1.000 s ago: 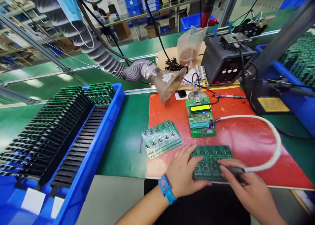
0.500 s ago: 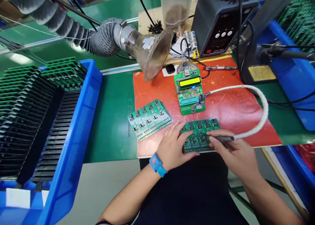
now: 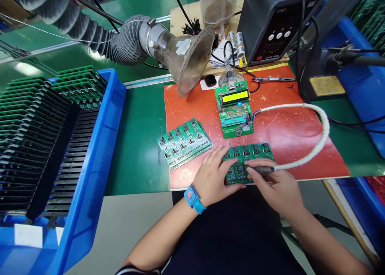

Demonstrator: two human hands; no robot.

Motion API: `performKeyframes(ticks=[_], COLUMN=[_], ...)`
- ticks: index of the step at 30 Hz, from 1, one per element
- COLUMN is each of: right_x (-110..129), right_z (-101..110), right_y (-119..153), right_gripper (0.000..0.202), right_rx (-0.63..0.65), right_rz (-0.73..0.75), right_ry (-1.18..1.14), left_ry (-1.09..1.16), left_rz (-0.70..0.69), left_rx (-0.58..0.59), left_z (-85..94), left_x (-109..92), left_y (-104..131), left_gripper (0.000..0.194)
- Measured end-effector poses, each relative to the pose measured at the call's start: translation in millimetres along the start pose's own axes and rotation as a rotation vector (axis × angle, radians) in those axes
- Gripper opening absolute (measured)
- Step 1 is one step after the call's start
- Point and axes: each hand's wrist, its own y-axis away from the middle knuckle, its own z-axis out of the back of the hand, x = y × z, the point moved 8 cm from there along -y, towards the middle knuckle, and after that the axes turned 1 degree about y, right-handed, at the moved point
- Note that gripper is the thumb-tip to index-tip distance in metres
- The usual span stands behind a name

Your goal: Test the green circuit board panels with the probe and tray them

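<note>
A green circuit board panel (image 3: 237, 175) with a row of digit displays lies at the front edge of the red mat. My left hand (image 3: 214, 176), a blue band at its wrist, steadies the panel's left side with thumb and fingers spread at its edges. My right hand (image 3: 278, 186) grips a dark probe (image 3: 264, 169), its tip down at the middle of the panel. A white sleeved cable (image 3: 325, 126) loops from the probe to a green programmer board (image 3: 237, 131) with a lit yellow screen. More panels (image 3: 185, 142) lie stacked to the left.
A blue bin (image 3: 104, 118) of upright boards stands at the left. A fume hose with a clear funnel (image 3: 192, 62) hangs behind the mat. At the back right are a black soldering station (image 3: 270, 26), a yellow sponge (image 3: 327, 85) and another blue bin (image 3: 357, 78).
My right hand has moved the probe left along the panel, from its right part toward the middle. My left hand keeps its place on the panel. The view has shifted slightly.
</note>
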Motion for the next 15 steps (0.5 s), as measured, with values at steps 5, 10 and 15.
performKeyframes(ticks=[5,10,15], right_x=[6,10,15], right_z=[0,-1,0], right_y=[-2,-4,-4], right_gripper=[0.008,0.007,0.004], right_rx=[0.003,-0.025,-0.076], right_rz=[0.038,0.082,0.147], right_ry=[0.036,0.051,0.06], left_ry=[0.004,-0.003,-0.014], left_rz=[0.009,0.013,0.012], left_rx=[-0.001,-0.001,-0.007], left_z=[-0.2,-0.3,0.8], left_x=[0,0,0], left_y=[0,0,0], left_gripper=[0.069,0.072,0.071])
